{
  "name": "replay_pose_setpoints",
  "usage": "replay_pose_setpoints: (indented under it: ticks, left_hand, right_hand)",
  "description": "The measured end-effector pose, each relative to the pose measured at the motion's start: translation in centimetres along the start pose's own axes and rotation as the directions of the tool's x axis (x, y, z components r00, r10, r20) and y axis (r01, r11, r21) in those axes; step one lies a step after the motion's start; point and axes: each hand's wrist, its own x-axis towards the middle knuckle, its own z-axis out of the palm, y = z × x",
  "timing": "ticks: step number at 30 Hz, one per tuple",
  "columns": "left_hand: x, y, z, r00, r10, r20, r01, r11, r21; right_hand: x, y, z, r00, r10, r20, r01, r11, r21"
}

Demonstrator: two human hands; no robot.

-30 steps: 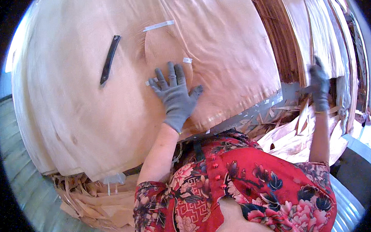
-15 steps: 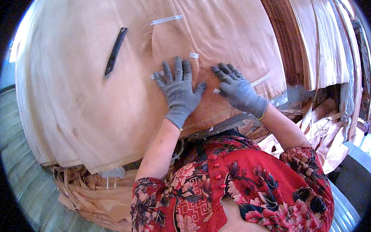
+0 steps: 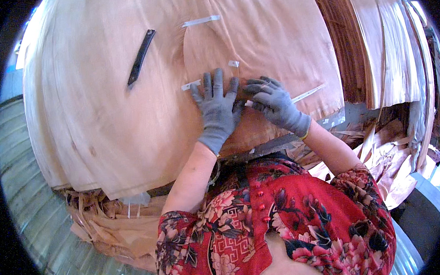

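A large sheet of pale wood veneer (image 3: pixel 104 113) lies under both hands. My left hand (image 3: pixel 215 108), in a grey glove, rests flat on it with fingers spread, beside a short piece of white tape (image 3: pixel 191 84). My right hand (image 3: pixel 274 102), gloved alike, has its fingers bent together around a long white strip of tape (image 3: pixel 308 93). One end of the strip pokes out by the fingertips; the other reaches right across the veneer. More tape pieces (image 3: pixel 201 21) stick along a patch-shaped seam farther off.
A dark, flat blade-like tool (image 3: pixel 141 58) lies on the veneer at left. Stacked veneer sheets (image 3: pixel 342 46) stand at the right. Torn veneer scraps (image 3: pixel 389 143) pile below them, and more scraps (image 3: pixel 115 232) hang at the near left edge.
My right hand has moved slightly left, close to my left thumb, and its fingers have drawn in around the tape strip. My left hand stays flat, shifted a little.
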Motion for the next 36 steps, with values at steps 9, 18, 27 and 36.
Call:
replay_pose_setpoints:
  ticks: [9,18,27,36]
  left_hand:
    - [0.1,-0.2,1.1,0.991,-0.122,-0.061,0.111,0.981,-0.157]
    - [0.1,0.0,0.6,0.992,-0.123,0.004,0.123,0.985,-0.123]
    - [-1.5,-0.1,2.8,0.944,0.065,-0.323,-0.107,0.987,-0.116]
    - [-0.5,2.9,0.2,0.998,0.036,-0.050,-0.038,0.998,-0.043]
  right_hand:
    - [2.5,-1.2,0.9,0.914,0.406,0.018,-0.406,0.914,-0.011]
    - [5.6,-1.2,0.2,0.860,0.492,0.138,-0.465,0.865,-0.187]
    - [6.7,-1.2,-1.0,0.793,0.546,0.269,-0.448,0.823,-0.350]
    - [4.7,0.2,-3.2,0.730,0.548,0.408,-0.444,0.834,-0.326]
